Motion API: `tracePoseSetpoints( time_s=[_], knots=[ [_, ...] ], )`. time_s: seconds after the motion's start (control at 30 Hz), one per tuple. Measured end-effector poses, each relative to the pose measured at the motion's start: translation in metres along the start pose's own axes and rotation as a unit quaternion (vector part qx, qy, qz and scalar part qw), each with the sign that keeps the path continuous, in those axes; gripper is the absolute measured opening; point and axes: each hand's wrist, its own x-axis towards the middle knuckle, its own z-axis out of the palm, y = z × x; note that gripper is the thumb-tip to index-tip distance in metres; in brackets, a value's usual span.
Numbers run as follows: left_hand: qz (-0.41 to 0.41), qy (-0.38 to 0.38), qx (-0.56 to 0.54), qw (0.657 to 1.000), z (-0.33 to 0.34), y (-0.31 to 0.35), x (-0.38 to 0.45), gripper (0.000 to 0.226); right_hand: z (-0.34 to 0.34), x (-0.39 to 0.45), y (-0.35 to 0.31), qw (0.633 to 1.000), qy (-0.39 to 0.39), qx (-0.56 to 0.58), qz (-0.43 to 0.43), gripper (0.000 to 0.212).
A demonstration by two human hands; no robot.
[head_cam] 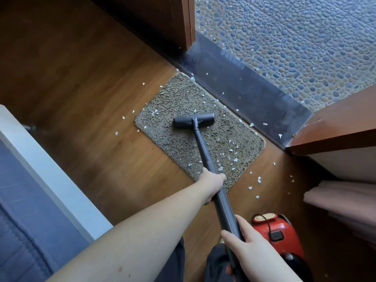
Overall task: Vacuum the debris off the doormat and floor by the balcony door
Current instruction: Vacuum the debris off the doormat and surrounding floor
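Observation:
A grey-brown shaggy doormat (183, 102) lies on the wooden floor (81, 78) beside the dark door threshold (244, 86). Small white debris bits (231, 150) are scattered on the mat's near right part, on the floor around it and on the threshold. The vacuum's dark floor head (193, 120) rests on the middle of the mat. Its dark wand (203, 151) runs back toward me. My left hand (212, 183) grips the wand midway. My right hand (246, 245) grips it lower down, near my body.
The red vacuum body (278, 231) sits on the floor at the lower right. A white-edged bed with blue bedding (24, 200) fills the left side. Brown door frames (335, 127) flank the opening; a pebbled balcony floor (305, 37) lies beyond. Pinkish fabric (341, 196) hangs at right.

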Motion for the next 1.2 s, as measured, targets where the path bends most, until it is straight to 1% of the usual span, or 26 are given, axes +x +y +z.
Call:
tracePoseSetpoints(
  time_s=[0.13, 0.2, 0.3, 0.33, 0.4, 0.47, 0.53, 0.67, 0.87, 0.93, 1.0, 1.07, 1.13, 1.17, 1.2],
  knots=[
    [-0.006, -0.004, -0.011, 1.000, 0.003, -0.010, -0.001, 0.079, 0.000, -0.004, 0.006, 1.000, 0.017, -0.011, -0.011, 0.018],
    [-0.002, 0.000, -0.008, 1.000, 0.003, -0.011, 0.000, 0.076, 0.002, -0.005, 0.007, 1.000, 0.018, -0.021, -0.008, 0.017],
    [0.010, 0.009, -0.007, 1.000, 0.000, -0.006, 0.003, 0.065, 0.005, 0.003, 0.009, 0.999, 0.007, -0.035, -0.005, 0.035],
    [0.017, 0.013, -0.004, 1.000, -0.002, -0.002, 0.005, 0.065, 0.005, 0.006, 0.008, 0.999, 0.003, -0.035, -0.012, 0.033],
    [0.027, 0.016, -0.001, 1.000, -0.006, 0.006, 0.008, 0.067, 0.004, 0.012, 0.001, 1.000, -0.004, -0.007, -0.023, 0.018],
    [0.036, 0.019, -0.006, 0.999, -0.010, 0.016, 0.013, 0.061, 0.003, 0.019, -0.008, 0.999, -0.004, 0.010, -0.037, 0.009],
    [0.040, 0.017, -0.007, 0.999, -0.014, 0.027, 0.019, 0.054, 0.002, 0.027, -0.018, 0.999, 0.002, 0.024, -0.043, 0.005],
    [0.044, 0.025, -0.019, 0.999, -0.019, 0.044, 0.027, 0.049, 0.001, 0.035, -0.033, 0.997, 0.002, 0.063, -0.032, 0.010],
    [0.039, 0.024, -0.023, 0.999, -0.021, 0.042, 0.029, 0.048, 0.005, 0.034, -0.036, 0.997, 0.002, 0.069, -0.029, 0.011],
    [0.040, 0.018, -0.019, 0.999, -0.021, 0.038, 0.029, 0.053, 0.008, 0.034, -0.033, 0.997, 0.001, 0.072, -0.026, 0.010],
    [0.041, 0.017, -0.003, 0.999, -0.020, 0.033, 0.030, 0.066, 0.011, 0.034, -0.030, 0.997, 0.004, 0.069, -0.023, 0.012],
    [0.043, 0.015, 0.008, 0.999, -0.019, 0.026, 0.030, 0.072, 0.013, 0.035, -0.025, 0.998, 0.008, 0.053, -0.022, 0.022],
    [0.045, 0.005, 0.004, 0.999, -0.019, 0.023, 0.024, 0.066, 0.015, 0.035, -0.020, 0.999, 0.008, 0.037, -0.018, 0.035],
    [0.047, 0.001, -0.001, 0.999, -0.019, 0.021, 0.023, 0.060, 0.015, 0.035, -0.018, 0.999, 0.007, 0.032, -0.018, 0.034],
    [0.047, 0.000, -0.005, 0.999, -0.018, 0.020, 0.021, 0.054, 0.015, 0.034, -0.016, 0.999, 0.008, 0.029, -0.020, 0.029]
  ],
)
